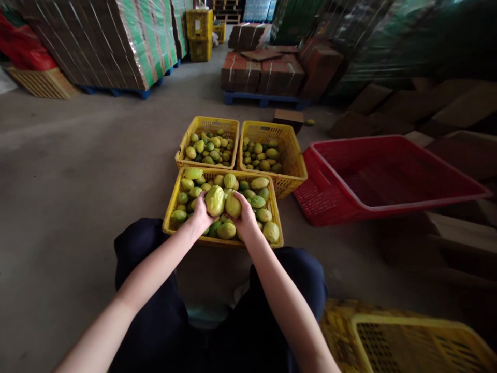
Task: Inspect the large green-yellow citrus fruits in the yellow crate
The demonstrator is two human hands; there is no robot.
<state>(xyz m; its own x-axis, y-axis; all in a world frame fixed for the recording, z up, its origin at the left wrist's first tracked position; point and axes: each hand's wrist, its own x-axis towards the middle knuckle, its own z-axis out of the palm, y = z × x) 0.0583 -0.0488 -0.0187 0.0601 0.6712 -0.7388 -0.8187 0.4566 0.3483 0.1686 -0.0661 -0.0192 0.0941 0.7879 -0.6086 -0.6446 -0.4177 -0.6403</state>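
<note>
Over the nearest yellow crate (170, 217), my two hands are close together, each closed around a fruit. My left hand (200, 211) grips a bumpy, yellow-green citrus fruit (215, 201) with ridged skin. In my right hand (247, 213) is a smoother yellow-green citrus fruit (233, 205), partly covered by the fingers. The two held fruits are side by side, almost touching. Below them the crate is filled with many similar fruits, among them a large pale one (271, 232) at the right front corner.
Behind stand two more yellow crates, one on the left (179, 155) and one on the right (297, 160), both with smaller fruits. A red basket (320, 194) is to the right. Another yellow crate (411, 321) sits at lower right. Boxes on a blue pallet (264, 98) stand farther back.
</note>
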